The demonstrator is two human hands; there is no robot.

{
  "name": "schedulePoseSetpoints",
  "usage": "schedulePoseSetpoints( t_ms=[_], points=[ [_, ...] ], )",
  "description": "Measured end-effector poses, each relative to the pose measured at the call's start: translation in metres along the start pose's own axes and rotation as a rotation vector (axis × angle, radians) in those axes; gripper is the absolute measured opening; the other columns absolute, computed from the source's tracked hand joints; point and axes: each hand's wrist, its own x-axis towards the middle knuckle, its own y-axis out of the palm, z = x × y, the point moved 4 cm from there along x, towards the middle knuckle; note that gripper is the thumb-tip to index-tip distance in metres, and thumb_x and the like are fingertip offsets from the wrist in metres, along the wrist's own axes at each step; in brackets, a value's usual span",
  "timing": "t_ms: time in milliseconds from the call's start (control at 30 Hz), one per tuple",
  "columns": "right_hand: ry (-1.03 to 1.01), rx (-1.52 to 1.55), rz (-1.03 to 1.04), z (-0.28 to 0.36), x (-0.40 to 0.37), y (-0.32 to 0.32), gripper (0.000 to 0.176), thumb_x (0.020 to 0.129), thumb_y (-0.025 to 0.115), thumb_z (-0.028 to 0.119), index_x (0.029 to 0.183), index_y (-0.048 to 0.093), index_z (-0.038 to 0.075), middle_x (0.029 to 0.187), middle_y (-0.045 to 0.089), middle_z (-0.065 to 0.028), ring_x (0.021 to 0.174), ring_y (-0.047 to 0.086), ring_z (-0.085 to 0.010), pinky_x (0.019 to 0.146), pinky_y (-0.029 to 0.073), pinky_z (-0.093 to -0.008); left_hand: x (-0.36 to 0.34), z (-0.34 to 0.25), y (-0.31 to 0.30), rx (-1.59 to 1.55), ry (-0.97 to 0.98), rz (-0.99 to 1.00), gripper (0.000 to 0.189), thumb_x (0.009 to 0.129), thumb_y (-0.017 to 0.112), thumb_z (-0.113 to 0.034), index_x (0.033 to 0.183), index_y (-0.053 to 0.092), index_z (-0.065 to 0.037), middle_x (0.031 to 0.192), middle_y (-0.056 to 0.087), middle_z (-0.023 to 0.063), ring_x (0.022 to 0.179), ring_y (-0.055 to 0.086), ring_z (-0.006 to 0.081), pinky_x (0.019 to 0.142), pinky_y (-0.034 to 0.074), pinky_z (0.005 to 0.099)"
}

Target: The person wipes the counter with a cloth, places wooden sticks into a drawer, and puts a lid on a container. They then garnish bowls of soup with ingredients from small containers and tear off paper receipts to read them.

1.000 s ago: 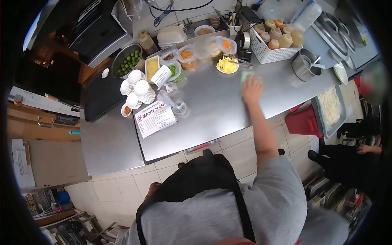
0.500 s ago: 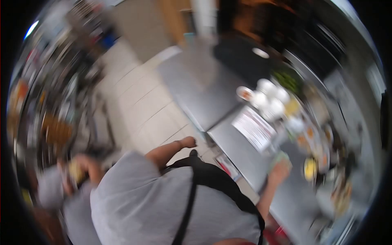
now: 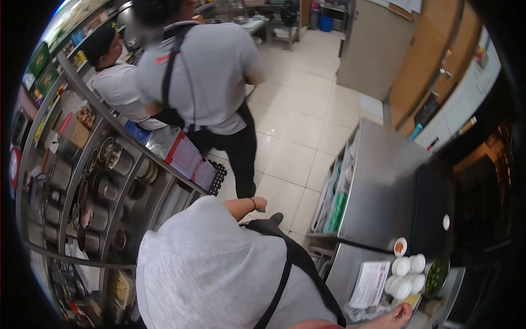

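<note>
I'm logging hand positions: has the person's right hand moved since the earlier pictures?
Yes: the right hand has moved along the counter, toward the stacked white cups, and is now near them.

Black corners, glare on floor tiles (image 3: 290, 140)

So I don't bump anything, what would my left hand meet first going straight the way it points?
Probably the open side of the metal counter, near the green bundle; depth is unclear, so your left hand might pass above it.

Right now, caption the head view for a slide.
Right hand near white dishes on a steel counter, left hand apart.
</note>
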Motion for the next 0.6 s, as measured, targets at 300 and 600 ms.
schedulePoseSetpoints(
  t_ms=[300,600],
  points=[
    [-0.345,0.727,0.444,0.106,-0.052,0.194,0.018,0.051,0.044,-0.005,0.048,0.030,0.006,0.051,0.034,-0.0041,0.051,0.035,-0.0135,0.052,0.030,-0.0227,0.004,0.108,0.029,-0.238,-0.126,-0.081,0.035,0.069,0.058,-0.035,0.083,0.065,-0.003,0.087,0.062,0.0170,0.082,0.058,0.0321,0.075,0.046,0.0399],
    [-0.353,0.875,0.617,0.210,-0.081,0.324,0.013,0.058,0.042,-0.004,0.053,0.033,0.004,0.056,0.031,-0.0030,0.053,0.030,-0.0130,0.049,0.024,-0.0251,0.031,0.228,-0.036,-0.370,-0.197,-0.139,0.030,0.068,0.055,-0.025,0.085,0.064,-0.002,0.090,0.061,0.0191,0.086,0.058,0.0310,0.076,0.046,0.0379]
  ],
)
